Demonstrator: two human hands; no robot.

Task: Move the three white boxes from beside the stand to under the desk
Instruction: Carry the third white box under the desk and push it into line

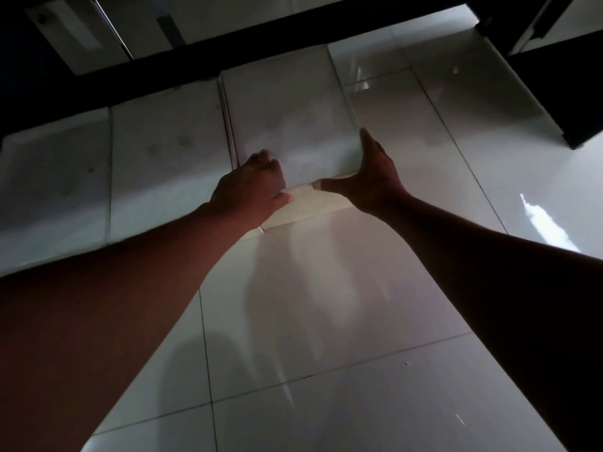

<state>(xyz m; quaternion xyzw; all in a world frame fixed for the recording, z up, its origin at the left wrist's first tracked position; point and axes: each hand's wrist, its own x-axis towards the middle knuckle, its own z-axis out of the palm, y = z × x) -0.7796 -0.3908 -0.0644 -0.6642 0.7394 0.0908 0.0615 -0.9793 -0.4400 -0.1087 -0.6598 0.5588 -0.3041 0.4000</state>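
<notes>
- Far left, a white box (52,190) lies flat on the glossy tiled floor (326,370), its far edge tucked beneath the dark desk bar (228,57).
- Just beside it to the right, a second white box (166,164) lies the same way, flush against its neighbour, touched by no hand.
- The left hand (251,187) is curled with its knuckles on the near left corner of the third white box (287,119), thumb against the near edge; it presses rather than grips.
- That third box stands touching the second one, its far end reaching under the desk bar.
- The right hand (368,177) is spread open, fingers along the box's right side, thumb laid on the near edge; it steadies and does not clasp.
- Right of the box there is bare floor, then a dark desk leg (554,102).
- Judgement: this looks like the last step, seating the third box in the row.
- The next move calls for a level forward push from both hands, keeping the box square to its neighbour, then letting go.
</notes>
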